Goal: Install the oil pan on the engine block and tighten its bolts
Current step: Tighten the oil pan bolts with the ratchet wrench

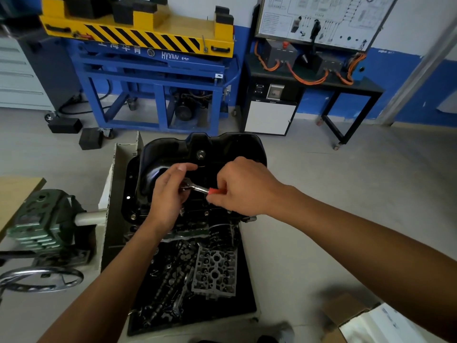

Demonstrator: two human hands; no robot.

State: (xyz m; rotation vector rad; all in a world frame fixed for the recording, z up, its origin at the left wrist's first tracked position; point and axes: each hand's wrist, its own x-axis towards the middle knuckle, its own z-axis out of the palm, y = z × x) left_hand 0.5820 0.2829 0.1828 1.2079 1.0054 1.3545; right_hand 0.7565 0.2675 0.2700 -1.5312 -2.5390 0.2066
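**Ratchet over the oil pan, socket end out of sight**

Much was hidden from us. Our left hand (168, 191) curled round the head of the ratchet wrench (197, 188) and covered it, so we could not tell which bolt, if any, it sat on. Our right hand (244, 188) clenched the red handle, and only a short stretch of it showed. The black oil pan (197, 149) lay sump-up on the engine block (188, 231), whose near edge alone peeked out under our wrists. One bolt head (133, 216) showed on the pan's flange at 7 o'clock; our hands masked the near flange.

At 6 o'clock from the pan, a dark tray (247, 293) held a cylinder head (215, 273), a camshaft (163, 290) and small parts too dim to name. An oil filter (220, 235) stood just beside the block. At 9 o'clock sat a green gearbox (42, 219) with a handwheel (39, 278), cut off by the frame. At 12 o'clock stood a blue stand (153, 78) with a yellow striped top, and at 1 o'clock a wiring bench (309, 60). A blurred cardboard box (346, 315) lay at 4 o'clock.
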